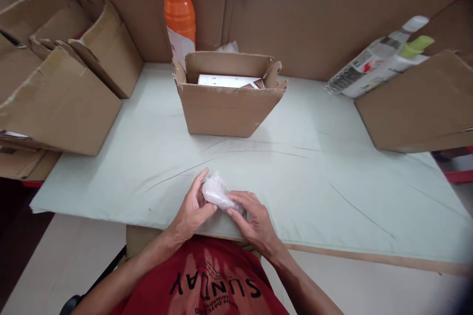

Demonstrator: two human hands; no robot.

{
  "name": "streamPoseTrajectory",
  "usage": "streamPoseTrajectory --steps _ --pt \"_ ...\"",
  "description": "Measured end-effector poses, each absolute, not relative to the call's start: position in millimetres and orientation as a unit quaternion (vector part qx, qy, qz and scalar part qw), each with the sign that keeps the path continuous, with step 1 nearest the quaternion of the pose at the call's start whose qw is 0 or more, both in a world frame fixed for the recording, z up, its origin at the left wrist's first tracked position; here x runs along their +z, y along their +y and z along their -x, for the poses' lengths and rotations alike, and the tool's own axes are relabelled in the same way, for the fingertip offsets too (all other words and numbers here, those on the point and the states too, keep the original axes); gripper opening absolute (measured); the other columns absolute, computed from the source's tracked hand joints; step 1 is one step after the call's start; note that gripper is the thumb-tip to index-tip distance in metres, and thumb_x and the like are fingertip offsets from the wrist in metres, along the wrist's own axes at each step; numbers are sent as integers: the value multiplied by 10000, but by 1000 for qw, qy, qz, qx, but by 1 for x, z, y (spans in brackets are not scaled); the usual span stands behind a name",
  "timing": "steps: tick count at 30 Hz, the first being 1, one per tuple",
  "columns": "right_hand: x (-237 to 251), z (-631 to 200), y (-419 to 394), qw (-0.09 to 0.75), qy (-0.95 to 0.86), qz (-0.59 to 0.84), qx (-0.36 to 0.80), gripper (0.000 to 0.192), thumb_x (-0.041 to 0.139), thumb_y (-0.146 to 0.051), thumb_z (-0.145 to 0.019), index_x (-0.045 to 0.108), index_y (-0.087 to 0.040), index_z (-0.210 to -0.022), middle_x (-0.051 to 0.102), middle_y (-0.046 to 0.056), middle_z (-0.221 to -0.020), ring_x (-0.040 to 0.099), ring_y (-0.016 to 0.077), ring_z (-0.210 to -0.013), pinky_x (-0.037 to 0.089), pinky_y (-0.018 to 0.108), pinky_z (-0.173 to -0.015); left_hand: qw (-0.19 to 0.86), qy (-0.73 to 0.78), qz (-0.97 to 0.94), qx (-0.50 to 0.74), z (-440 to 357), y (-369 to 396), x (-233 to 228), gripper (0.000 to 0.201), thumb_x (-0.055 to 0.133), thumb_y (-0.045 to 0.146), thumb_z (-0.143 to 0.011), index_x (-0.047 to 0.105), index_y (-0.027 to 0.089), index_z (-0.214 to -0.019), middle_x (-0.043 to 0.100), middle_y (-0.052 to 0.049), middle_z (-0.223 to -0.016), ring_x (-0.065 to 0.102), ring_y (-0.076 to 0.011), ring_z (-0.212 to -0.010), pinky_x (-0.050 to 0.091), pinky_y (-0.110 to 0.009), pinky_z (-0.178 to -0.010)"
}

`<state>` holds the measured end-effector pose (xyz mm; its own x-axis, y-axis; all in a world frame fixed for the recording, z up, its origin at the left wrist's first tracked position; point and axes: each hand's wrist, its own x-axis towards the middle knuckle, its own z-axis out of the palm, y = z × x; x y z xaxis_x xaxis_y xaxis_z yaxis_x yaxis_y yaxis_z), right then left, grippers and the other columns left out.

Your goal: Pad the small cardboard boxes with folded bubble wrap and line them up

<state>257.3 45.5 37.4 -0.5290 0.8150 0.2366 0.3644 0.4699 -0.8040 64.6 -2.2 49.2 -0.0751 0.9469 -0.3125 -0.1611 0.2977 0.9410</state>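
Between my two hands, near the front edge of the table, is a small bundle of clear bubble wrap (218,192). What lies inside the wrap cannot be made out. My left hand (192,209) cups the bundle's left end, thumb along its lower side and forefinger raised. Around the right end, the fingers and thumb of my right hand (253,216) are closed, gripping the plastic. Straight ahead of the hands stands an open cardboard box (221,110) with a white printed carton (227,80) inside.
A pale green cloth covers the table (303,197). Several open cardboard boxes (66,103) stand on the left, and another cardboard box (417,108) on the right. An orange bottle (180,7) and a clear bottle (384,51) stand at the back by cardboard walls.
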Motion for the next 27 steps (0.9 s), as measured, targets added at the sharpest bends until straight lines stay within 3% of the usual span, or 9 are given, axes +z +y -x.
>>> streamPoseTrajectory --steps 3,6,8,12,16,19,21,24,27 --pt "41 -265 45 327 -765 389 397 232 663 -339 -907 709 -280 -1127 672 95 -1289 626 277 -1193 527 447 -984 583 544 -361 483 -70 2 52 895 683 363 -758 295 144 -1534 644 -107 -1139 661 -203 -942 547 -304 -851" --pt "43 -272 52 299 -719 380 499 499 688 -453 -877 609 -281 -1339 580 130 -1437 610 297 -1245 550 429 -975 588 527 -378 483 -74 3 49 857 693 338 -749 348 157 -1511 624 -81 -1082 640 -170 -869 535 -262 -781" --pt "48 -273 59 265 -694 363 563 542 660 -511 -885 597 -249 -1355 676 131 -1293 683 280 -1103 584 381 -885 594 515 -385 483 -75 5 46 823 693 327 -759 374 166 -1500 613 -63 -1036 626 -158 -837 524 -255 -757" --pt "75 -272 84 225 -712 381 546 341 629 -477 -909 733 -194 -1069 747 73 -958 699 213 -817 573 287 -736 570 488 -438 495 -63 17 52 762 665 238 -800 372 189 -1502 625 -75 -1094 635 -188 -953 515 -317 -892" --pt "133 -275 132 290 -777 389 401 257 658 -434 -899 748 -242 -1045 758 44 -960 706 210 -797 567 278 -686 378 480 -563 556 -24 46 83 719 644 210 -846 370 268 -1508 556 -117 -1398 562 -257 -1221 468 -412 -1040" --pt "190 -260 181 352 -831 379 205 217 666 -383 -905 733 -303 -1095 758 12 -958 693 201 -784 535 280 -636 165 534 -589 584 6 85 109 693 633 169 -855 397 303 -1493 532 -103 -1429 541 -259 -1254 482 -430 -1025" --pt "222 -234 215 341 -873 339 86 211 652 -326 -917 723 -301 -1114 751 20 -1016 685 207 -847 517 289 -654 88 552 -579 594 19 114 119 737 640 163 -838 366 303 -1508 482 -107 -1474 500 -275 -1317 481 -450 -1040" --pt "250 -177 259 234 -944 225 -53 194 573 -232 -949 729 -243 -1063 731 63 -1104 660 218 -933 488 317 -721 121 565 -540 612 22 149 114 832 656 210 -814 271 279 -1549 362 -140 -1568 422 -319 -1405 458 -501 -1079" --pt "253 -120 284 46 -974 128 -181 204 550 -118 -925 734 -203 -944 729 79 -993 617 219 -876 406 333 -706 208 566 -493 628 15 164 99 892 658 246 -809 195 247 -1571 343 -168 -1583 409 -336 -1425 445 -522 -1098"
